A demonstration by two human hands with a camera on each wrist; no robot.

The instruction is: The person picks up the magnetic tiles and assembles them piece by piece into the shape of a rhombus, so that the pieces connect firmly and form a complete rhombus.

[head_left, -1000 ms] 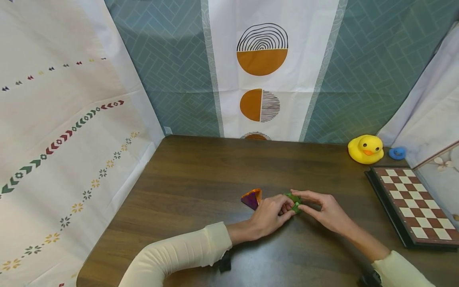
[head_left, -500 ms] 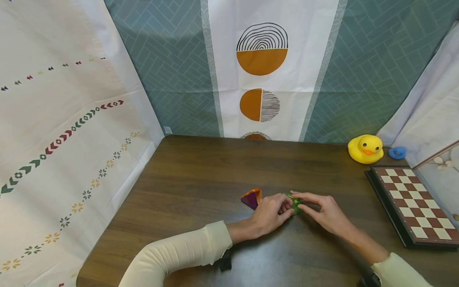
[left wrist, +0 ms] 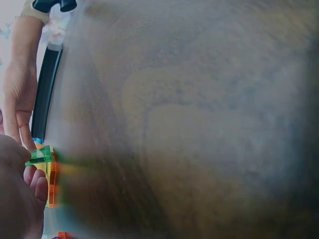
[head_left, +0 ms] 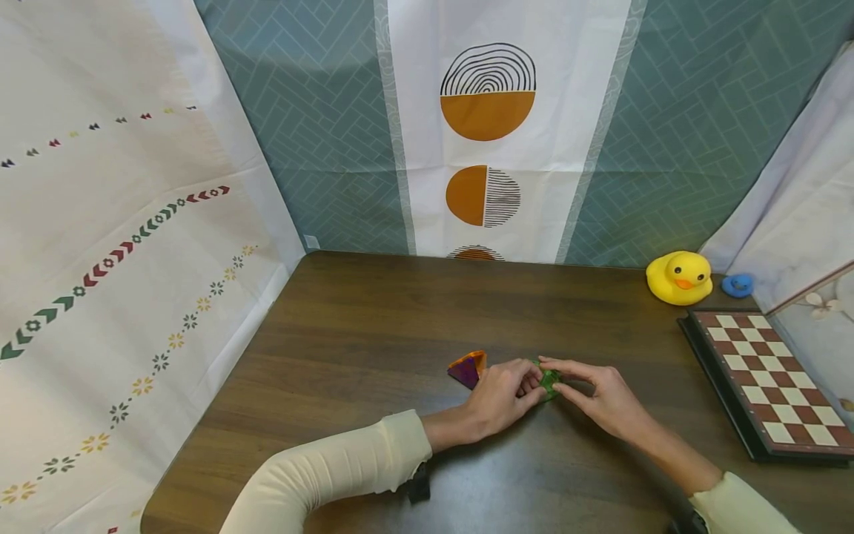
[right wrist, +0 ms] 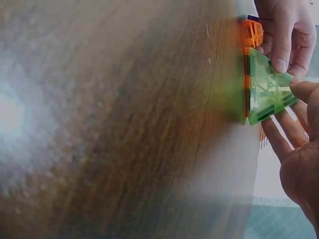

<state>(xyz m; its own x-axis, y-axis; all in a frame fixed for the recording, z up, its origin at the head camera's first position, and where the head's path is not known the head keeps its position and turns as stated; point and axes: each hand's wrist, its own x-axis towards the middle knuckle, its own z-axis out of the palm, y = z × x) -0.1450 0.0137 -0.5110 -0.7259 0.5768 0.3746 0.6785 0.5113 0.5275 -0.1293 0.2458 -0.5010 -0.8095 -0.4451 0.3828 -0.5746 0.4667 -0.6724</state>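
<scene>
Both hands meet at a see-through green triangular tile (right wrist: 269, 92), which looks like a magnetic building tile. My right hand (head_left: 603, 397) pinches it near one corner between thumb and fingers. My left hand (head_left: 500, 397) holds the same tile from the other side, its thumb on the face in the right wrist view. Low beside the green tile, an orange tile edge (left wrist: 53, 181) shows at the tabletop. Just left of the left hand stands a purple and orange tile piece (head_left: 467, 369), partly hidden by that hand. Fingers cover much of the green tile in the head view.
A brown and white checkered game board (head_left: 774, 378) lies on the right of the wooden table (head_left: 373, 319). Behind it sit a yellow rubber duck (head_left: 679, 278) and a small blue duck (head_left: 737, 285). Patterned cloths hang around the table.
The green tile has tilted slightly between the fingers, and my right hand has shifted a little to the left. My left hand and the purple and orange piece stay nearly still.
</scene>
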